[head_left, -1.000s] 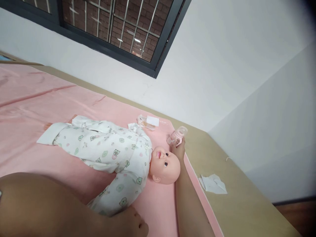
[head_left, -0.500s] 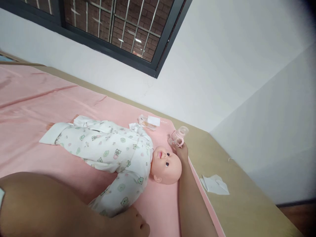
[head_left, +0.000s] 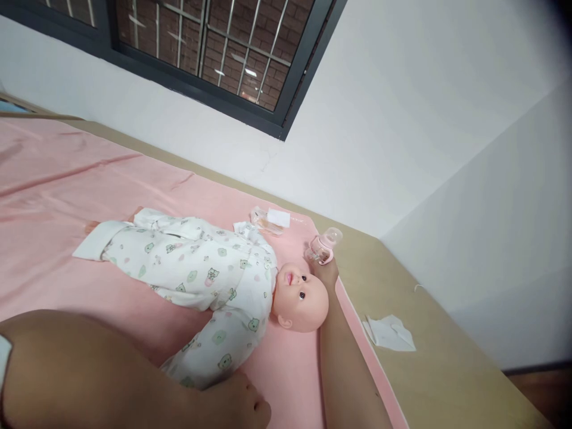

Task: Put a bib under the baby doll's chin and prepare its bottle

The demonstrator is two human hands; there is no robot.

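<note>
A baby doll [head_left: 302,296] in a white sleeper with a green and pink animal print lies face up on a pink sheet [head_left: 268,381], its head toward the right. Beyond the head, my right hand [head_left: 326,271] grips a clear baby bottle [head_left: 320,247] by its pink handle; the bottle leans to the right, its domed cap up. Down at the bottom edge, my left hand [head_left: 250,404] is closed beside the doll's near sleeve [head_left: 223,348]. Whether those fingers hold anything is hidden.
A clear plastic packet [head_left: 266,220] with a white label lies past the doll's shoulder. A folded white paper [head_left: 389,332] rests on the tan board [head_left: 429,357] to the right. White walls and a dark-framed window [head_left: 201,77] close off the far side.
My right hand has shifted slightly left on the bottle's handle, and its forearm has moved left too. The bottle has barely moved. My left hand and the doll look the same.
</note>
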